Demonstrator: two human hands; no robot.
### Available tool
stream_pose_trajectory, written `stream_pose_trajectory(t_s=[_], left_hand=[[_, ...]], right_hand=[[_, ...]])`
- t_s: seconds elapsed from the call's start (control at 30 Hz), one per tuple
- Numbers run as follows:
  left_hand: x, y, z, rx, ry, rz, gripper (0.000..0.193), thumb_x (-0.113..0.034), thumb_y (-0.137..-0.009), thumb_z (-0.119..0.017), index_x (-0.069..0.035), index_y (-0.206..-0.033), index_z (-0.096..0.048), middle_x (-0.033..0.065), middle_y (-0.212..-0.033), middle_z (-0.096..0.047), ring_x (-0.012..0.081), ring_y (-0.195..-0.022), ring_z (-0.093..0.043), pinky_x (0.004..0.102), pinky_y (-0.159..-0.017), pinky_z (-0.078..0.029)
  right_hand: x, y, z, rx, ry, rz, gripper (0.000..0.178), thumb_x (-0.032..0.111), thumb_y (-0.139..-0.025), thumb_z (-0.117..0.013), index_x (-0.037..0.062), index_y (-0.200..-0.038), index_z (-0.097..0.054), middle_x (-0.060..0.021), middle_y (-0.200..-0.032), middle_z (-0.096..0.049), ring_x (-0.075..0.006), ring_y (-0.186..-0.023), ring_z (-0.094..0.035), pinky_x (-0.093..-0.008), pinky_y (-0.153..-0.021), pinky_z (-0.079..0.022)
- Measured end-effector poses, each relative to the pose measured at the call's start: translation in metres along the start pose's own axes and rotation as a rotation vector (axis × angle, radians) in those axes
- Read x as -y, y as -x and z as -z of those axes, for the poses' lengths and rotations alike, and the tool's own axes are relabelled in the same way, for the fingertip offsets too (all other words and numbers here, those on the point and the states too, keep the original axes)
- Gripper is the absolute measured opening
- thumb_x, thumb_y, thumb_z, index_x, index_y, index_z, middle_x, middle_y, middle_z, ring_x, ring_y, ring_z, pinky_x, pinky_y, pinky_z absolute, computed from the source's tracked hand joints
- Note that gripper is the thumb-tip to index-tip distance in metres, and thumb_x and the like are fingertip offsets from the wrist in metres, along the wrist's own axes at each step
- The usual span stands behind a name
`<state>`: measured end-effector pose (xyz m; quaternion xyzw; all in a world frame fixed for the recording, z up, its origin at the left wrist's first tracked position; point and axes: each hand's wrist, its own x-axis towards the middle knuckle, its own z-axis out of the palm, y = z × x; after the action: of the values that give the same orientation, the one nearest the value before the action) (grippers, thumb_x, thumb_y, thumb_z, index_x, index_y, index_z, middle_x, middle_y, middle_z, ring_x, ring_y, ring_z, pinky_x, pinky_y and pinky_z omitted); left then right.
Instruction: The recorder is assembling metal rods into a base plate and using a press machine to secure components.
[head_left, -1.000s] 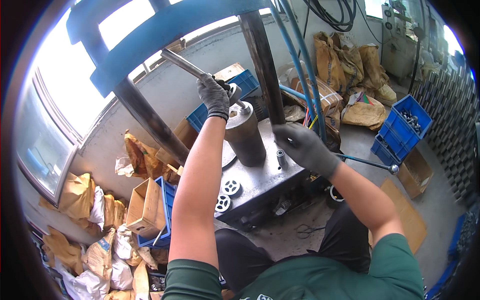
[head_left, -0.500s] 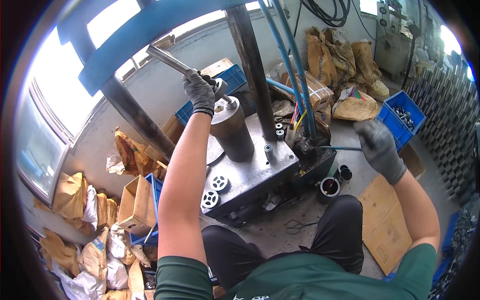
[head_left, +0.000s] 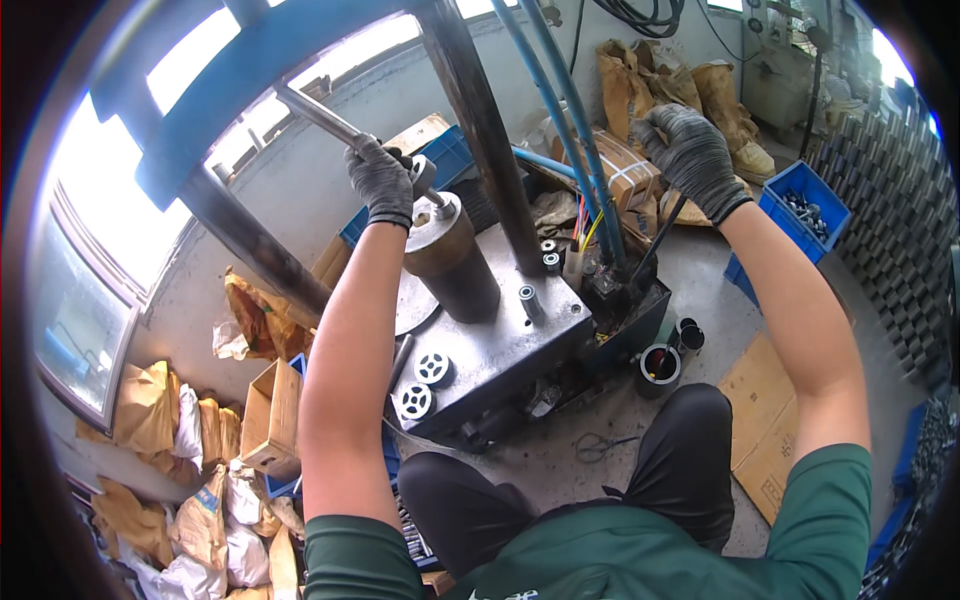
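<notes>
My left hand (head_left: 380, 182), in a grey glove, is closed around a shiny metal rod (head_left: 322, 112) slanting from below the blue press beam. A metal ring-shaped piece (head_left: 424, 172) shows just beyond its fingers. Below stands a thick dark metal cylinder (head_left: 455, 265) with a lighter top, on the press's steel table (head_left: 500, 345); a short pin-like end sits over that top. My right hand (head_left: 695, 160), gloved too, is raised at the right with fingers curled at the upper end of a dark lever (head_left: 662, 235). The palm side is hidden.
Two spoked round discs (head_left: 425, 385) and a small metal sleeve (head_left: 530, 298) lie on the steel table. Dark press columns (head_left: 485, 130) and blue pipes (head_left: 570, 110) rise around it. A blue crate of metal parts (head_left: 800, 210) and cardboard (head_left: 760, 420) are at the right.
My right hand has moved up and leftward, and the lever has swung from nearly level to steeply raised. My left hand keeps its hold on the rod. The view has shifted slightly.
</notes>
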<state>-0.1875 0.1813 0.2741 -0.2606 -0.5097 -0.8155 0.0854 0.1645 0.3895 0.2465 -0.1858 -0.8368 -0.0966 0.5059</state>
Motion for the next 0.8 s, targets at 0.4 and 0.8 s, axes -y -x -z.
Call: stream_pose_trajectory(t_s=[0.4, 0.8], left_hand=[[-0.008, -0.016, -0.027, 0.239, -0.296, 0.069, 0.053, -0.057, -0.107, -0.048, -0.004, -0.105, -0.055, 0.0069, -0.069, -0.062, 0.0149, -0.054, -0.06, 0.0319, -0.047, -0.054], [-0.003, -0.014, -0.016, 0.252, -0.141, 0.1, 0.048, -0.054, -0.107, -0.049, -0.006, -0.104, -0.056, 0.0049, -0.069, -0.06, 0.0142, -0.055, -0.06, 0.0317, -0.047, -0.054]], right_hand=[[-0.006, 0.002, -0.003, 0.114, -0.03, -0.083, 0.062, 0.06, -0.096, -0.065, 0.0067, -0.126, -0.072, -0.0181, -0.105, -0.075, -0.0349, -0.101, -0.072, -0.0436, -0.09, -0.057], [0.007, 0.044, 0.042, 0.198, -0.097, -0.103, 0.047, 0.029, -0.095, -0.071, 0.0045, -0.135, -0.064, -0.0202, -0.11, -0.073, -0.0361, -0.105, -0.071, -0.0436, -0.093, -0.056]])
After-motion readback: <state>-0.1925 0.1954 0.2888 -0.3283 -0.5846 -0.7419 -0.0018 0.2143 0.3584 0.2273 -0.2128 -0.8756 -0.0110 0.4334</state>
